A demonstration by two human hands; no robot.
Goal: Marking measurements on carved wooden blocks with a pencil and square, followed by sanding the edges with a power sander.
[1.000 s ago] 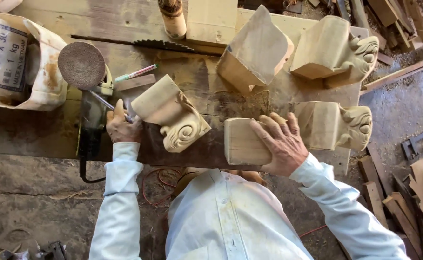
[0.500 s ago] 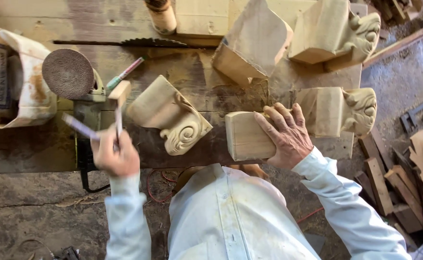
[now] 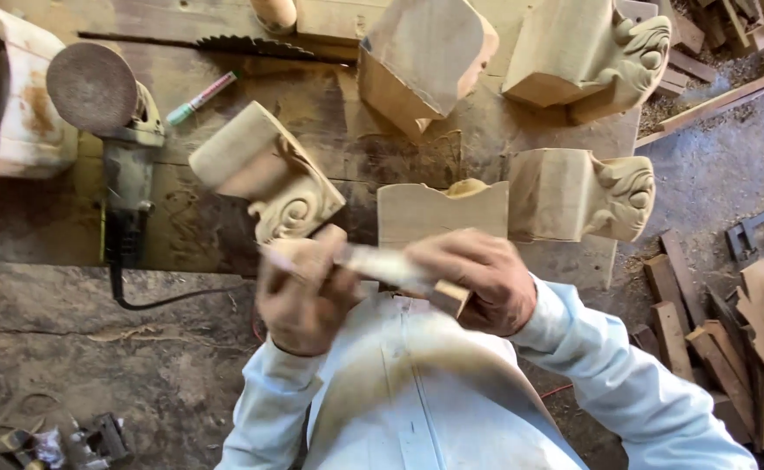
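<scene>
- Motion blur over both hands and the thing between them; finger detail is hard to make out.
- Left hand (image 3: 305,292) and right hand (image 3: 473,278) meet in front of the chest, just off the near edge of the table (image 3: 181,235), above the pale blue shirt (image 3: 417,392).
- Between them: a long thin tool (image 3: 373,265), pale along its length with a brown wooden end at the right; too smeared to tell what kind.
- Left grip: fingers curled together around the tool's left end, back of hand to camera. Looks clamped on it.
- Right grip: fingers folded over the tool's right part, wooden end poking out below the hand. Also clamped on, as far as blur allows.
- Plain wood block (image 3: 443,213) sits on the table edge just behind the hands; its lower edge is hidden by them.
- Scroll-carved bracket (image 3: 264,178) lies tilted to the left of that block, its scroll end near the left hand.
- Carved block (image 3: 582,193) touches the plain block's right side; two more blocks behind, the far right one cut off at the frame top.
- Angle grinder (image 3: 107,113), disc up, at table left, cord dropping off the edge; marker pen (image 3: 201,97) beside it.
- Saw blade (image 3: 225,43) at the far edge; white bag (image 3: 16,113) cut off at left.
</scene>
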